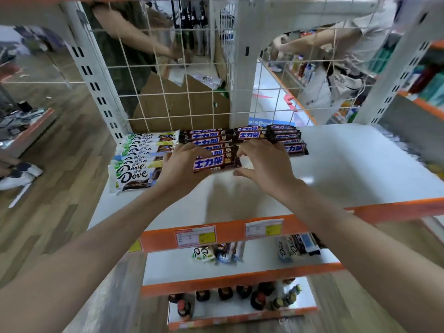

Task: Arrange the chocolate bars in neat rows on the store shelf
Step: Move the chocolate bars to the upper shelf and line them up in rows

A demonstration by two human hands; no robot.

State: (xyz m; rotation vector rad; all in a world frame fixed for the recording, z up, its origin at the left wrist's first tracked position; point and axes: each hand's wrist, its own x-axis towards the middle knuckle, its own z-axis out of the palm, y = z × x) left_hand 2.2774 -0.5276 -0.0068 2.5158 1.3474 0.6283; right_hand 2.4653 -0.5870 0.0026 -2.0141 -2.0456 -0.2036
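Observation:
On the white shelf (336,164) lie three columns of bars. White Dove bars (134,174) fill the left column. Brown Snickers bars (206,138) form the middle column, and more Snickers bars (286,138) lie at the right. My left hand (179,164) grips the left end of the nearest Snickers bar (216,163). My right hand (262,159) pinches that bar's right end, thumb below and fingers spread above. Both hands cover parts of the rows behind them.
A white wire grid (168,92) backs the shelf, with cardboard boxes and other people's arms behind it. The shelf's orange front edge (312,222) carries price tags. Lower shelves hold more bars (216,253) and bottles (240,294). Wooden floor lies at left.

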